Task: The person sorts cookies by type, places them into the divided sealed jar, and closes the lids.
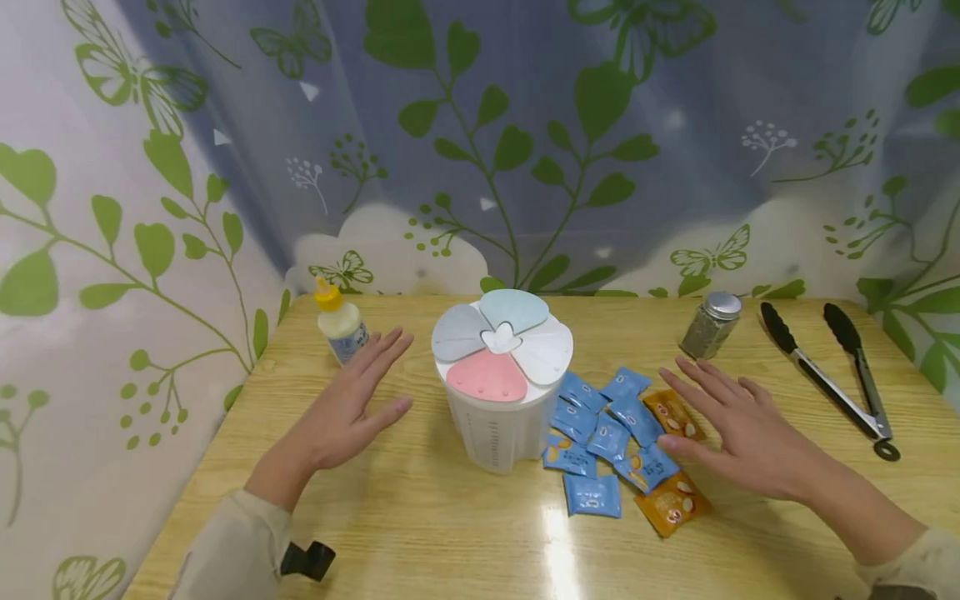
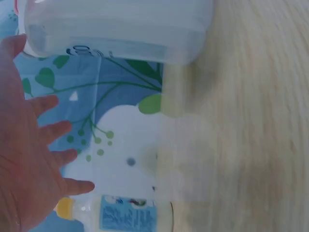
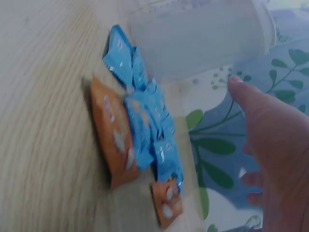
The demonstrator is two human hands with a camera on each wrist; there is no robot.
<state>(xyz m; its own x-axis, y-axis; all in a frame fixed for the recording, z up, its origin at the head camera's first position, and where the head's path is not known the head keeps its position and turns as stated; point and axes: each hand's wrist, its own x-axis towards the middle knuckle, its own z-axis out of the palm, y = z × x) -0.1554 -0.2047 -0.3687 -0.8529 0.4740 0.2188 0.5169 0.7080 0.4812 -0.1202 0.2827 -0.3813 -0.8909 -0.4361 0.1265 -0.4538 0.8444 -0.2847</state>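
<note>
My left hand (image 1: 347,410) hovers with spread fingers between a yellow-capped bottle (image 1: 343,327) and a white translucent container (image 1: 497,433), holding nothing. The container's lid (image 1: 487,377) has petal-shaped flaps in pink, grey, teal and white, all lying flat. On the other side, my right hand (image 1: 742,429) is held out, fingers extended, over the edge of a pile of small packets. Most are blue packets (image 1: 592,495); a few are orange packets (image 1: 672,505). In the right wrist view, a gap shows between the right hand (image 3: 280,145) and the packets (image 3: 113,130).
A glass jar (image 1: 705,332) with a silver lid, filled with dark bits, stands at the back right. Beside it lie black-tipped metal tongs (image 1: 832,385), spread apart. A leaf-patterned curtain (image 1: 525,167) hangs behind the wooden table (image 1: 420,533).
</note>
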